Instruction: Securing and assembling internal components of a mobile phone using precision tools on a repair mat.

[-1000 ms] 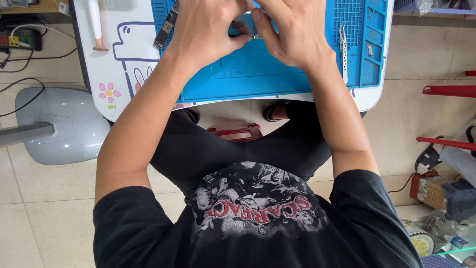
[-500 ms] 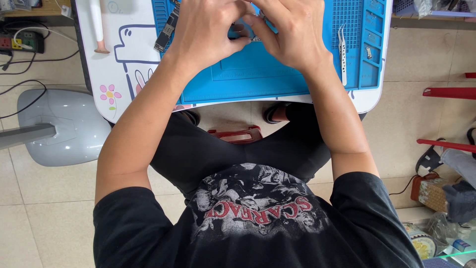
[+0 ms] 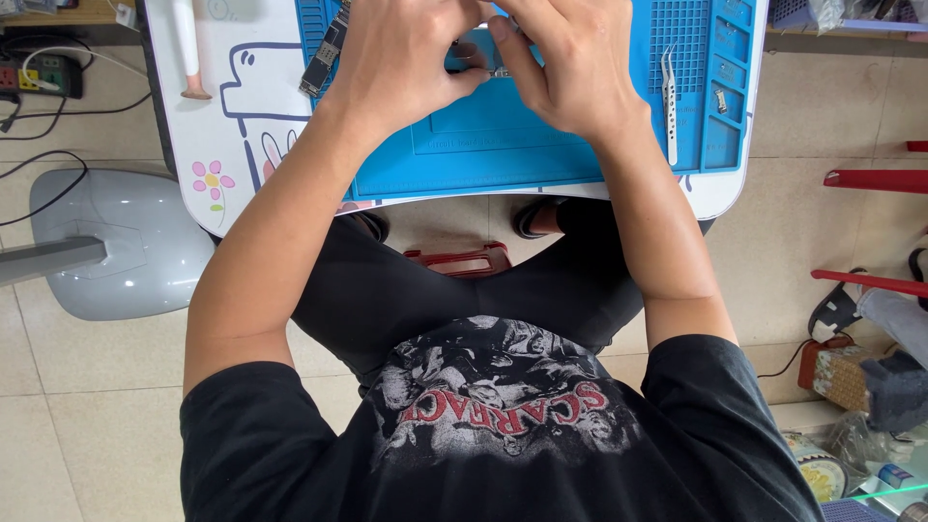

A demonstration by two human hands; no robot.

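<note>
- Tiled floor, white surface [image 3: 242, 145] with cartoon drawings; a blue mat [image 3: 541, 145] lies on it.
- Seated person in a black shirt, seen from above, both arms stretched out to the mat.
- Left hand [image 3: 406, 63] and right hand [image 3: 570, 68] meet at the top middle of the mat, fingers curled in toward each other.
- Between the fingertips sits a small dark part [image 3: 474, 60] with a bit of metal showing; both hands touch it, right forefinger [image 3: 507, 53] laid over it.
- Both hands look pinched on the part, but how firmly each grips is mostly hidden by the fingers.
- Part sits on or just over the mat; cannot tell which.
- Circuit board [image 3: 324, 53], narrow and dark, lies tilted at the mat's left edge, just beside the left hand, not held.
- Tweezers [image 3: 669, 106] lie upright in the picture on the right side of the mat, near the right hand, not touched.
- Small compartments [image 3: 725, 87] run down the mat's right edge; one holds a tiny metal bit.
- White tool with a brown tip [image 3: 188, 58] lies on the surface left of the mat.
- Grey stand base [image 3: 126, 242] on the floor at left; power strip [image 3: 34, 77] with cables top left.
- Red stool [image 3: 459, 261] under the surface between the legs.
</note>
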